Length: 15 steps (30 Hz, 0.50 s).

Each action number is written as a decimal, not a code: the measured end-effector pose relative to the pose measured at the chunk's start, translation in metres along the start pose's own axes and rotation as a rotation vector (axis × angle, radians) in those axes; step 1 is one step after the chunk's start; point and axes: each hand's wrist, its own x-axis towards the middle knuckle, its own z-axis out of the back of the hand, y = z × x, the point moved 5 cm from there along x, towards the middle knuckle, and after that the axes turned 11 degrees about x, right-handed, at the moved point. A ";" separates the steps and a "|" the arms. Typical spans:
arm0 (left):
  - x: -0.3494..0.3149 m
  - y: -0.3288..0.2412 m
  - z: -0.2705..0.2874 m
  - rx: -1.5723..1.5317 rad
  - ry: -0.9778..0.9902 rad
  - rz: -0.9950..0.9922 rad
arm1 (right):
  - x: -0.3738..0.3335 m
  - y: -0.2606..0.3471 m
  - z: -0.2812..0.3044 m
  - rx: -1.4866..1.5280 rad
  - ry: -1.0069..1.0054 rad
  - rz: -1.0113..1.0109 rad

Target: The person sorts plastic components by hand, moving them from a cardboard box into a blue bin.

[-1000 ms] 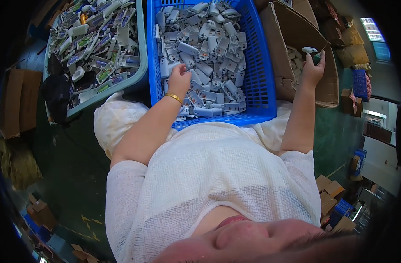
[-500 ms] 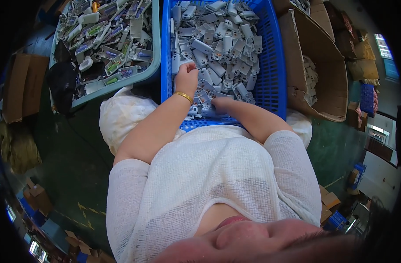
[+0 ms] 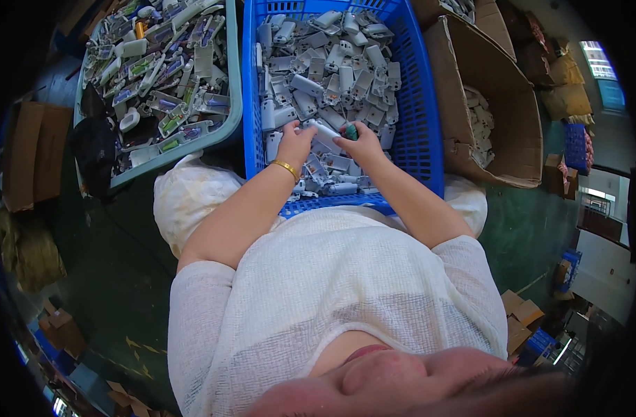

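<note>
In front of me, a blue slatted plastic crate [image 3: 429, 104] holds a heap of small white plastic casings [image 3: 307, 85], some showing copper-coloured bits. My left hand [image 3: 297, 144] is closed with thumb and fingertips at one end of a white casing [image 3: 323, 135], just above the heap. A gold bangle [image 3: 285, 167] circles that wrist. My right hand [image 3: 363, 146] is closed around a dark green handle, apparently a screwdriver [image 3: 351, 132], whose thin shaft seems to point away from me. Its fingertips come close to the casing's other end; whether they touch it, I cannot tell.
A pale green tub [image 3: 233, 83] full of mixed plastic parts stands to the left, a black bag [image 3: 95, 142] over its edge. On the right, an open cardboard box [image 3: 509, 118] contains more white pieces. White sacks [image 3: 193, 198] lie by the crate's near corners.
My right hand has come up from among the casings, and the green handle now shows in it. My left hand has moved nearer to me, onto a casing. The view has shifted slightly.
</note>
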 end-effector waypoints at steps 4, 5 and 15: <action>-0.014 -0.003 -0.013 -0.160 0.234 -0.077 | -0.030 0.022 -0.028 0.004 0.029 0.304; -0.016 -0.009 -0.013 -0.192 0.269 -0.106 | -0.031 0.016 -0.033 0.148 0.064 0.280; 0.002 -0.009 -0.009 -0.155 0.246 -0.293 | -0.044 0.029 -0.014 -0.181 0.091 0.465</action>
